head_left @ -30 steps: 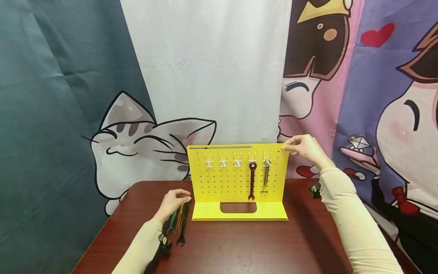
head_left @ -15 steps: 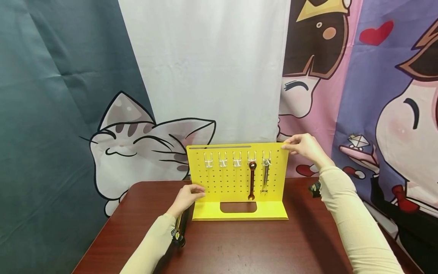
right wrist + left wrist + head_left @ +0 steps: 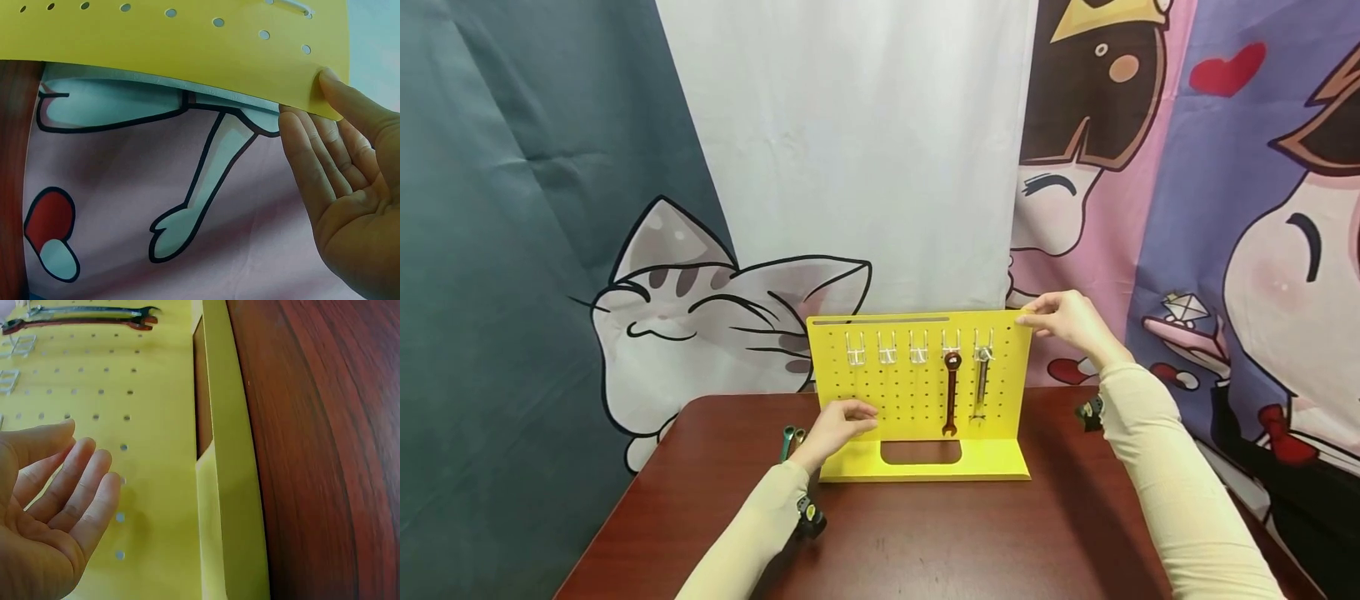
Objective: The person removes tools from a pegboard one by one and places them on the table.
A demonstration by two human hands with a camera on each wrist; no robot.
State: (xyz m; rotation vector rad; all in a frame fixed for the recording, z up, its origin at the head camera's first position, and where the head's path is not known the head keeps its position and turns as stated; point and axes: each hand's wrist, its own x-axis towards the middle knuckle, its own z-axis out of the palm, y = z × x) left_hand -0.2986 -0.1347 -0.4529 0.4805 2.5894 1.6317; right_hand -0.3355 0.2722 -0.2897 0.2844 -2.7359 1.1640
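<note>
A yellow pegboard stand [image 3: 992, 458] stands upright on the table. My right hand [image 3: 1066, 323] pinches its top right corner; the right wrist view shows the thumb [image 3: 350, 100] on the front face and the fingers behind. In front of the board's lower left part is my left hand [image 3: 838, 429], fingers loosely bent, holding nothing, as the left wrist view also shows. A dark red wrench [image 3: 951, 396] and a silver wrench [image 3: 982, 385] hang from hooks at the right. Beside my left wrist lie a green wrench [image 3: 787, 443] and another wrench [image 3: 799, 435], both partly hidden by the hand and arm.
Three clear hooks [image 3: 887, 350] at the left of the board bear no wrench. The brown table [image 3: 940, 533] runs around the stand's base. Behind it hangs a printed cloth [image 3: 865, 150] with cartoon figures.
My left hand has moved right from above the wrenches on the table to the front of the board's lower left. My right hand has stayed on the corner.
</note>
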